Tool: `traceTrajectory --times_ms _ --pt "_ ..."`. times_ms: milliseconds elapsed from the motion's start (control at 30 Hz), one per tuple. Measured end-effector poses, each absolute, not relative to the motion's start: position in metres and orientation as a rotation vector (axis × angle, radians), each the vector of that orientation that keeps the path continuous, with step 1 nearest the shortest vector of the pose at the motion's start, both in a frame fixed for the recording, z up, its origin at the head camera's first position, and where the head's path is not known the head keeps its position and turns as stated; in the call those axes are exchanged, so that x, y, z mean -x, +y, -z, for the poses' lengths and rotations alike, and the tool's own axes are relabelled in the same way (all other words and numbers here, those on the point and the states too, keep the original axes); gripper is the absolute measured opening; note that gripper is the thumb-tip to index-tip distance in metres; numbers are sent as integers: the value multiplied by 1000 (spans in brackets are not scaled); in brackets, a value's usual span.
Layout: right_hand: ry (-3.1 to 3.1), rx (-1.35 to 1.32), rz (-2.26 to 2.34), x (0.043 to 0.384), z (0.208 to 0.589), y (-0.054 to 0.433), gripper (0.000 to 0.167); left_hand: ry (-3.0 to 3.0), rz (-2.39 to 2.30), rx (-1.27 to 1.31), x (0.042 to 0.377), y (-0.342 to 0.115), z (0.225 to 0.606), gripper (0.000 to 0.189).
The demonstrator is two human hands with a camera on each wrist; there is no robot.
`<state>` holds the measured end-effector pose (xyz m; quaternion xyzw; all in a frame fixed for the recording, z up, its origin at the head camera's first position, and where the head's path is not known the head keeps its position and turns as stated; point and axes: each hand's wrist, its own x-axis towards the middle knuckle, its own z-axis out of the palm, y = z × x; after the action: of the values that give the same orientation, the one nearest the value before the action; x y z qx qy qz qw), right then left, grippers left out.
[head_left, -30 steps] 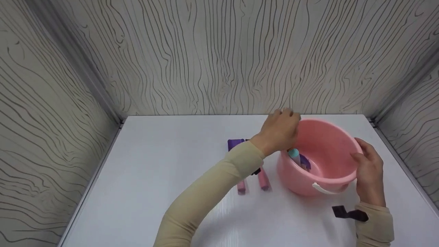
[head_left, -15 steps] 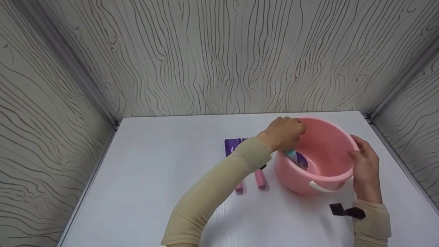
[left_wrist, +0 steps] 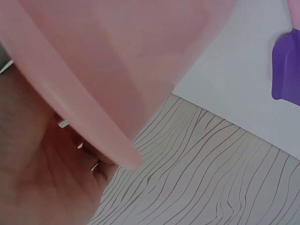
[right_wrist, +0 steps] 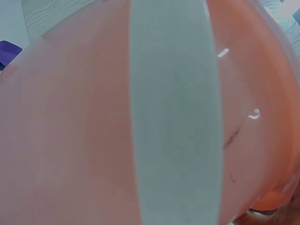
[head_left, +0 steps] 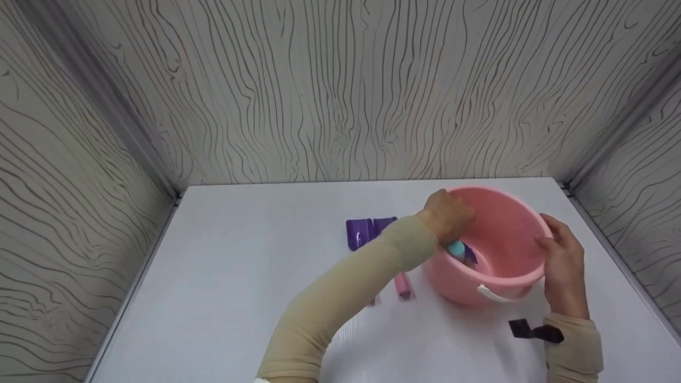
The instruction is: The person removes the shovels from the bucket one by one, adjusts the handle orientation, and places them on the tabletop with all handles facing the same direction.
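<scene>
- White tabletop (head_left: 234,276), smooth and faintly glossy, backed by a pale panel (head_left: 266,96) with dark wavy woodgrain lines.
- Two flat purple blades, one (head_left: 359,234) beside the other (head_left: 385,224), lie on the tabletop left of the bucket; pink rounded handle ends, one of them (head_left: 403,285), show below the sleeve (head_left: 356,287), which hides the middles.
- The left hand (head_left: 448,215) reaches over the bucket's left rim; its fingertips are hidden, so I cannot tell whether it holds anything.
- Just below it, inside the bucket, sit a turquoise round-ended piece (head_left: 456,249) and a purple piece (head_left: 470,255).
- The pink bucket (head_left: 508,229) stands on the table's right side: smooth, thin-walled plastic, with a rolled rim and a white curved handle (head_left: 495,293) at the front.
- The right hand (head_left: 565,263) grips the far right rim, thumb inside, steadying it.
- The step in hand seems to be handling items within the bucket; the next move probably calls for a firm rim hold and clearance over the edge.
</scene>
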<state>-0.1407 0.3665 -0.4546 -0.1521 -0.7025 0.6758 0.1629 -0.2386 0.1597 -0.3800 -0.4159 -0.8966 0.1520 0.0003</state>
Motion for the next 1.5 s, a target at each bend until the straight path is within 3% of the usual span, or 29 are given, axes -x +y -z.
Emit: traceTrajectory --times_ms 367,633,1500 --pt "-2022 424 -1911 142 456 364 49 -2732 -791 1265 241 167 393 21" --pt "-2017 393 -1930 143 456 361 48 -2734 -763 1282 244 166 397 19" --pt "-1997 384 -1929 139 455 365 49 -2640 -817 1261 230 152 361 17"
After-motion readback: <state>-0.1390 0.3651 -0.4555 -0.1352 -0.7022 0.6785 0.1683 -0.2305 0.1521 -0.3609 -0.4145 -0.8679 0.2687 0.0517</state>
